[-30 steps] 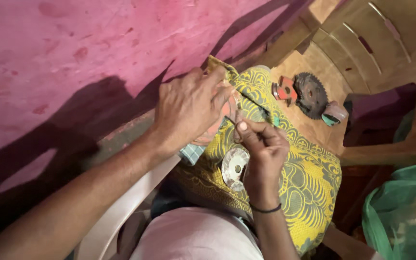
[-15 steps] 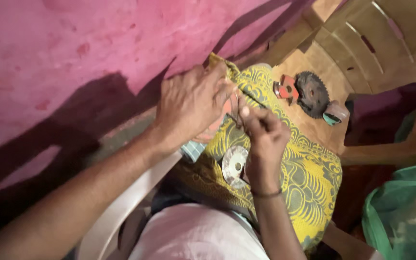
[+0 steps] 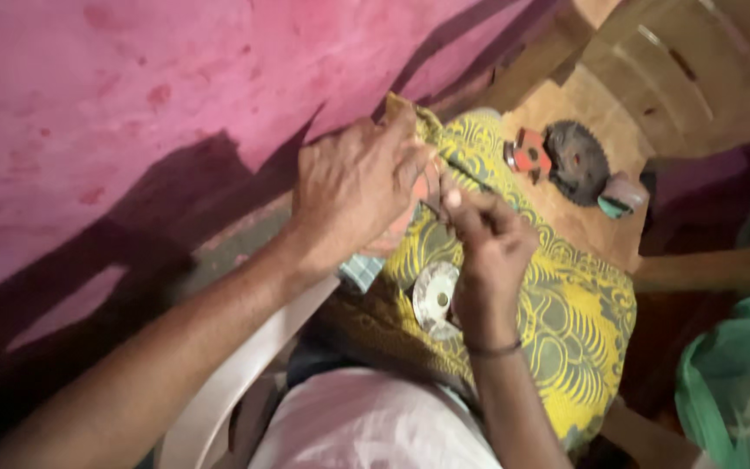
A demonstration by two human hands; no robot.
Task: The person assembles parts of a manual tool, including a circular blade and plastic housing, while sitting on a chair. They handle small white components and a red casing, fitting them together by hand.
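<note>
One small orange part (image 3: 417,198) sits pinched under my left hand (image 3: 353,195), over the yellow patterned cloth (image 3: 566,304). My right hand (image 3: 483,247) closes on a thin tool (image 3: 457,167) (slanting up-left toward the part), just right of it; both hands touch.

1. The yellow cloth (image 3: 566,304) is a soft woven fabric, matt, printed with grey-green swirls; it drapes in loose folds.
2. The round disc (image 3: 434,297) lying on it looks like pale metal, smooth with a dull sheen.
3. The toothed wheel (image 3: 576,161) is dark and matt, rough along its edge; the red block (image 3: 530,153) beside it looks like painted metal or plastic, which one is unclear.
4. The wall (image 3: 132,113) is pink painted plaster, matt, blotchy and uneven.
5. The chair (image 3: 696,69) is tan moulded plastic, smooth, faintly glossy.
6. The green bag (image 3: 731,382) looks like thin plastic, crinkled.
</note>
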